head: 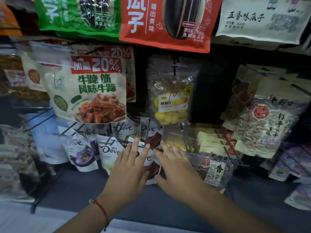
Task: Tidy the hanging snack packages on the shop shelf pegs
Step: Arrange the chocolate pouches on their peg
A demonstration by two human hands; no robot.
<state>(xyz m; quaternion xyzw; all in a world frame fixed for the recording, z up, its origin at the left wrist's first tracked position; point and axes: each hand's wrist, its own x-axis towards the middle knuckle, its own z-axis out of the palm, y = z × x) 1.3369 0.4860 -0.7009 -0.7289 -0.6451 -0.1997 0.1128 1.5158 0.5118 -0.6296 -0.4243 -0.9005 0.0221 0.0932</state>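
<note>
Both my hands reach toward a red-brown Dove chocolate bag [152,167] hanging low on a wire peg. My left hand [130,167], with a red string at the wrist, lies with straight fingers on the bag's upper front. My right hand [175,169] is spread beside the bag's right edge, fingers straight, thumb near its lower edge. More Dove bags hang behind and to the left: a white-green one [109,153] and a purple one [82,153]. Whether either hand pinches the bag I cannot tell.
Above hang a beef tendon snack bag [90,91], a dried pineapple bag [171,100] and a red sunflower seed bag [168,22]. Seed packets [262,125] hang at the right. Black wire pegs [186,140] stick out toward me. Grey floor shows below.
</note>
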